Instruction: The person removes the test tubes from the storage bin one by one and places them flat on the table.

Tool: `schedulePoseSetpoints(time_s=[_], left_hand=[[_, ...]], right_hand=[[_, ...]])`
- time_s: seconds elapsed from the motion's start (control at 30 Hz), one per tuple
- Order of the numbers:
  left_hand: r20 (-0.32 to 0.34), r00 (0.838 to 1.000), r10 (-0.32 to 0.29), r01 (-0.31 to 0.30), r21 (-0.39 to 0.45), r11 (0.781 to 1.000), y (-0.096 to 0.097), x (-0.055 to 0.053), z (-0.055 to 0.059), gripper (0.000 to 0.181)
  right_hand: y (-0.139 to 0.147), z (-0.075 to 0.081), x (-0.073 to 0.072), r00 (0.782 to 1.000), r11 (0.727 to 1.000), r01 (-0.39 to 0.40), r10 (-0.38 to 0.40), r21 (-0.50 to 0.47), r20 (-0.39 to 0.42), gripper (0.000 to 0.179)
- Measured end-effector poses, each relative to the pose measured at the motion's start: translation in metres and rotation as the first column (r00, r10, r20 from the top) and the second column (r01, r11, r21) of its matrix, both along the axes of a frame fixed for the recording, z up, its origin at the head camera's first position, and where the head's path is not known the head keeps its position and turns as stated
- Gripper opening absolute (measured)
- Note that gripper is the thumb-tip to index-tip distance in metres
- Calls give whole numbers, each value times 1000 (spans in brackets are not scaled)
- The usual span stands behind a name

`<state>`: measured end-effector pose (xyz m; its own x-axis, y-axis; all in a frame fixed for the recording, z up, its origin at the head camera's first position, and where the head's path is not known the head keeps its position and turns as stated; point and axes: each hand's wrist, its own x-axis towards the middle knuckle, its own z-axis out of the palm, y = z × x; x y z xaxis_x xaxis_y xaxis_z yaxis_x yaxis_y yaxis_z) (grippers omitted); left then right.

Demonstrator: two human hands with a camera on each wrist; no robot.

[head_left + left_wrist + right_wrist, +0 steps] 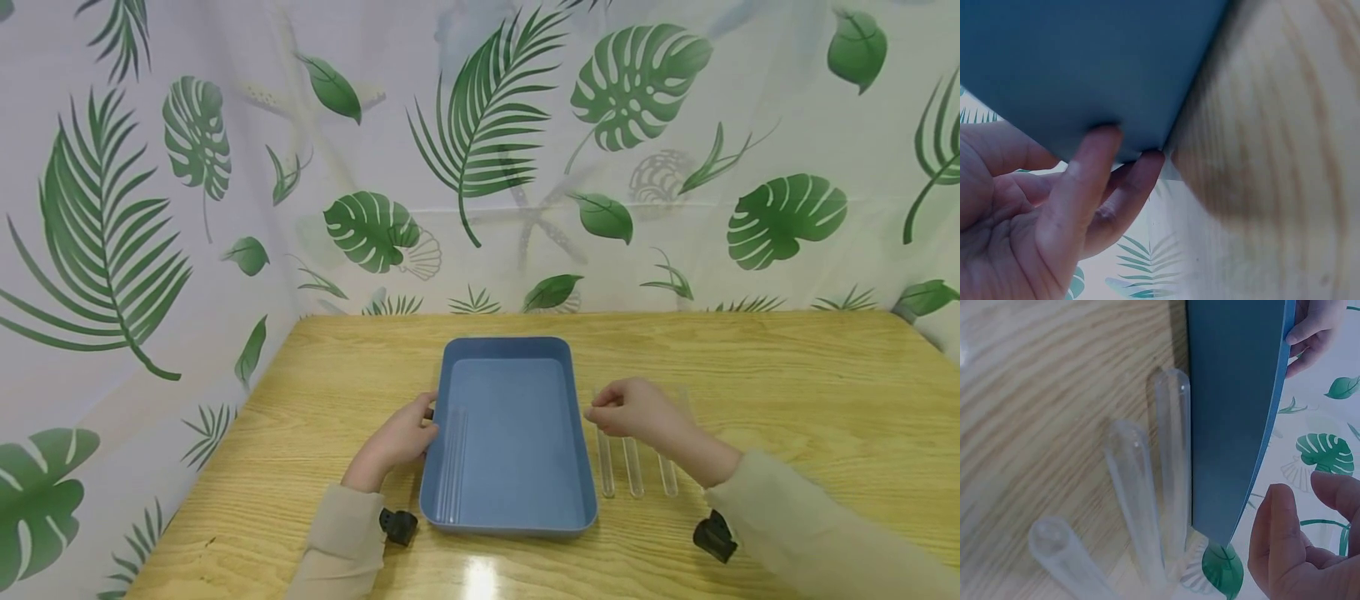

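Observation:
A blue rectangular tray (517, 467) sits on the wooden table. Along its left inner wall lie clear test tubes (452, 479), side by side. My left hand (408, 429) holds the tray's left side, thumb at the rim and fingertips (1100, 137) against the outer wall. Three clear round-ended test tubes (1132, 481) lie right of the tray, roughly parallel; the one closest to the tray lies right beside its wall. Above their far ends is my right hand (637, 412), its fingers loosely bent, with nothing visible between thumb and fingertips (1282, 500).
Behind the wooden table (810, 400) hangs a white cloth (525, 225) printed with green leaves, which also runs down the left side. Black wrist cameras (400, 527) are strapped to both forearms, just over the tabletop.

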<state>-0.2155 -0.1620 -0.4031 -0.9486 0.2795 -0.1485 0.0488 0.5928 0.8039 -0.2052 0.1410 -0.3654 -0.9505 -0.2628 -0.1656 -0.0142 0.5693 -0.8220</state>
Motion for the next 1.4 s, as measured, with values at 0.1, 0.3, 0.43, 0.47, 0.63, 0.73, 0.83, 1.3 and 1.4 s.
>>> schedulePoseSetpoints(time_s=[0.1,0.3,0.43,0.47,0.63,0.73,0.83,1.3,1.4], left_hand=[[-3,1000,-4,4,1,1000,0,1,0,48],[-2,1000,1,-1,4,1000,-1,1,0,48],[-4,1000,2,-2,-2,1000,-2,0,-1,48],[-5,1000,1,-1,-3,1000,-2,1,-1,48],[-3,1000,3,-3,-1,1000,-2,2,-1,48],[-4,1000,4,-3,4,1000,-2,2,-1,48],[-5,1000,4,-4,6,1000,-2,2,-1,48],[-2,1000,-2,2,-1,1000,-1,-1,-4,47],[-3,1000,-2,2,-2,1000,-1,-2,-4,47]], right_hand=[[-6,1,0,1000,1000,2,-2,-1,-5,31],[-19,0,1,1000,1000,4,-4,5,-8,29],[-27,-1,1,1000,1000,-11,11,-8,-10,25],[-29,-2,1,1000,1000,-14,14,-15,-6,25],[-37,-3,2,1000,1000,-8,8,-21,2,24],[-42,-4,2,1000,1000,1,-1,-8,8,25],[-46,-5,2,1000,1000,-6,6,-19,16,26],[-66,-14,3,1000,999,-6,7,-52,26,25],[-71,-15,3,999,998,3,0,-64,49,25]])
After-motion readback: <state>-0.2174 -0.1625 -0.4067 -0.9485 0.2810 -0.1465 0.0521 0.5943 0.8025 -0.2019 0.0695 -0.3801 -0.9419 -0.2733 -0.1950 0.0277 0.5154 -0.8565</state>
